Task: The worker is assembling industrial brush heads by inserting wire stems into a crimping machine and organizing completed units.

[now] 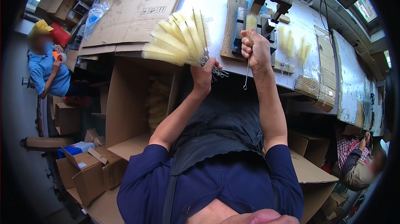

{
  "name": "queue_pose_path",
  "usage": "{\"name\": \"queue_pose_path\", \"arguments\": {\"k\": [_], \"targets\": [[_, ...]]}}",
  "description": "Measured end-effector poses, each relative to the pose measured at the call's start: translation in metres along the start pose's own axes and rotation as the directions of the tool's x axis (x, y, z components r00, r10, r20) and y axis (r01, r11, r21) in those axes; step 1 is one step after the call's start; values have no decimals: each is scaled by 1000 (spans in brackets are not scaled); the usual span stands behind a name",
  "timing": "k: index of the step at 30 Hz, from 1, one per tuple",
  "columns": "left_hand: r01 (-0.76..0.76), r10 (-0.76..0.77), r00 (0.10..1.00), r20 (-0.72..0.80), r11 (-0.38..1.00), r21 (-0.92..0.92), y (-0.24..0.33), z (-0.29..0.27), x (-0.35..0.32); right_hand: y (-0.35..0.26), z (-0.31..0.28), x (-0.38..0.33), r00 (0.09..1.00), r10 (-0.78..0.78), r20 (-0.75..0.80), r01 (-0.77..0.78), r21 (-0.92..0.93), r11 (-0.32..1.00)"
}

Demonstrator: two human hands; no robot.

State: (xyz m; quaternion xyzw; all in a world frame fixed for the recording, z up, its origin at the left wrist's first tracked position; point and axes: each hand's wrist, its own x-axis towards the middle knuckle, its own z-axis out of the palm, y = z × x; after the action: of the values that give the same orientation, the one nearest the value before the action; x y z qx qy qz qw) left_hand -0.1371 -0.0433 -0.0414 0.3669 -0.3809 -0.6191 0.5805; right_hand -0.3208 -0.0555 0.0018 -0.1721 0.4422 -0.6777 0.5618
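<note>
My left hand (203, 75) is closed round the wire stems of a fanned bunch of bottle brushes (179, 38). Their pale yellow bristle heads point up and left, and their looped wire ends poke out beside my fingers. My right hand (257, 52) grips a single bottle brush (251, 21) upright, its looped wire handle hanging below the fist. The head of that brush is at a bench fixture with black metal parts (270, 26), mounted beside a wooden block (229, 32); whether it touches the fixture I cannot tell.
More brushes (287, 43) lie on the white bench right of the fixture. Flattened cardboard (129, 11) covers the bench's left. Below stands an open carton (129, 95) with brushes inside. One person (49, 70) at far left holds an orange tape roll; another person (356, 161) is at far right.
</note>
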Motion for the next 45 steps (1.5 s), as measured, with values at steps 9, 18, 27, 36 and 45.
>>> {"name": "queue_pose_path", "arguments": {"k": [9, 18, 27, 36, 45], "targets": [[-47, 47, 999, 13, 998, 35, -7, -9, 47, -13, 1, 15, 994, 97, -47, -91, 104, 990], [-92, 92, 995, -40, 996, 14, -13, -18, 76, -29, 22, -1, 990, 139, 18, -139, 242, 960], [-67, 67, 998, -7, 997, -33, -24, -29, 78, 15, 34, -2, 986, 136, 101, -143, 69, 987], [-44, 45, 999, 3, 996, -72, -26, -32, 83, 5, 3, -45, 998, -38, -47, 36, -47, 998], [-30, 30, 999, -13, 999, -34, -23, -32, 74, -21, -26, -23, 987, -130, -89, 126, -46, 991]]}}
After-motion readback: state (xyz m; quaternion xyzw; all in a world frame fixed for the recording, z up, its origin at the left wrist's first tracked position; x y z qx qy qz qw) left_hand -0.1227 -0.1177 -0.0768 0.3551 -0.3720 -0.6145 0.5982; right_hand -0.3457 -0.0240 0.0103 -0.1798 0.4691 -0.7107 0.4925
